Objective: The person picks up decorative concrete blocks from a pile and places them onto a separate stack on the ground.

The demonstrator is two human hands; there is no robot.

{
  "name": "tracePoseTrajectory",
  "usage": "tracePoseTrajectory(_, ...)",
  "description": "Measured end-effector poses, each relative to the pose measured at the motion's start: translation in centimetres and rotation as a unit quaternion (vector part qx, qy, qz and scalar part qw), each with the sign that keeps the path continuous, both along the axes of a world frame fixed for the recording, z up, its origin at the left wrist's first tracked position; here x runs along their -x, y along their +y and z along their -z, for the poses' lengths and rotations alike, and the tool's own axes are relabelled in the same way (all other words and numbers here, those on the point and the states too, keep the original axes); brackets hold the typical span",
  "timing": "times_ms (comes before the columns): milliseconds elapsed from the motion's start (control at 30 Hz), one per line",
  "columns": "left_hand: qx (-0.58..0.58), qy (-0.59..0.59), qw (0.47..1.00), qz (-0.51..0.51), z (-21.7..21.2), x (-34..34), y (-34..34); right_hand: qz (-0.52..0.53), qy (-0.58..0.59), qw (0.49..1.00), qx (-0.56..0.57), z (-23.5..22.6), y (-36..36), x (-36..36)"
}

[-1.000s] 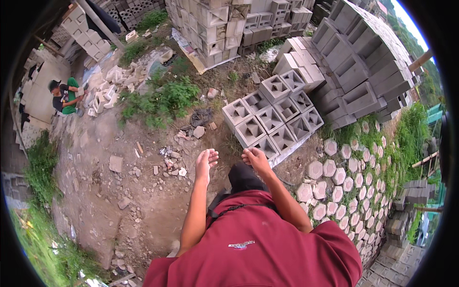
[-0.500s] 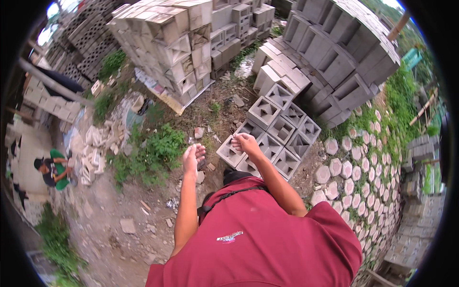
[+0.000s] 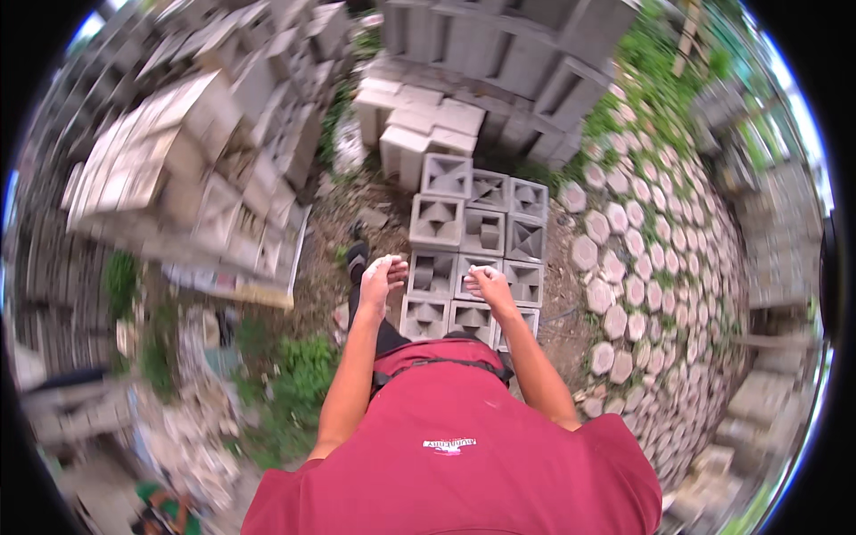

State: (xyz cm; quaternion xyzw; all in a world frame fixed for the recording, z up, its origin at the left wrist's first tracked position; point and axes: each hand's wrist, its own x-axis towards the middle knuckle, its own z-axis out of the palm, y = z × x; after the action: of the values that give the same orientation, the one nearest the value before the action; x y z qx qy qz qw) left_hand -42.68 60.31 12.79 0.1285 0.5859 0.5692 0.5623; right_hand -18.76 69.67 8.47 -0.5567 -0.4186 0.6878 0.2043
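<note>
Both of my hands hang empty in front of my maroon shirt. My left hand (image 3: 383,276) is open, its fingers loosely bent, just beside the left edge of a group of grey concrete blocks with decorative openings (image 3: 437,221). Over the nearer blocks of that group is my right hand (image 3: 489,285), fingers slightly curled and apart, with nothing visible in them. Neither hand appears to touch a block. The blocks lie side by side in rows on the ground, angular openings facing up. My body hides part of the nearest row.
Pale solid blocks (image 3: 428,120) stand behind the group, below a tall grey block stack (image 3: 499,45). Another tall stack (image 3: 160,169) rises at left. Hexagonal pavers (image 3: 633,259) cover the right ground. Plants (image 3: 299,366) and rubble (image 3: 192,406) lie left; a person in green (image 3: 165,508) is lower left.
My view has turned right and moved closer to the block group, which now lies straight ahead. My right hand's fingers have loosened a little. A foot now shows beside the blocks.
</note>
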Motion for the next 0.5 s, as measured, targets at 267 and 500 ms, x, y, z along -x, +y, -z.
tracePoseTrajectory(267,0.054,0.011,0.950,0.306,2.3,12.1,15.0,0.293,0.034,0.956,0.002,4.0,6.8,12.4)
tracePoseTrajectory(500,-0.045,0.049,0.919,0.388,3.2,20.3,23.2,0.291,0.051,0.954,-0.052,0.1,10.1,24.0)
